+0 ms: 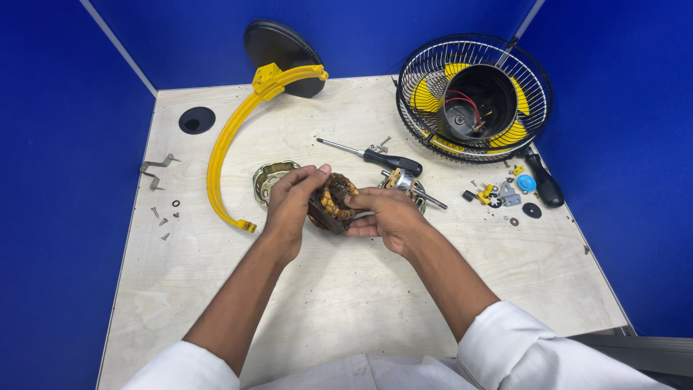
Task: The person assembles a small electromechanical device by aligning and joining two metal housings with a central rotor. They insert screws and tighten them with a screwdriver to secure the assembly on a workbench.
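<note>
Above the table (346, 289), both hands — left hand (289, 206), right hand (386, 217) — grasp a copper-wound stator (333, 202); behind, a wire fan cage (473, 90) holds a black housing (480, 101) with red wires inside.

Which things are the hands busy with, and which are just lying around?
In hand:
- left hand
- right hand
- motor stator with copper windings

Lying about:
- screwdriver
- yellow curved bracket
- fan grille
- metal motor cover
- loose screws
- blue cap
</note>
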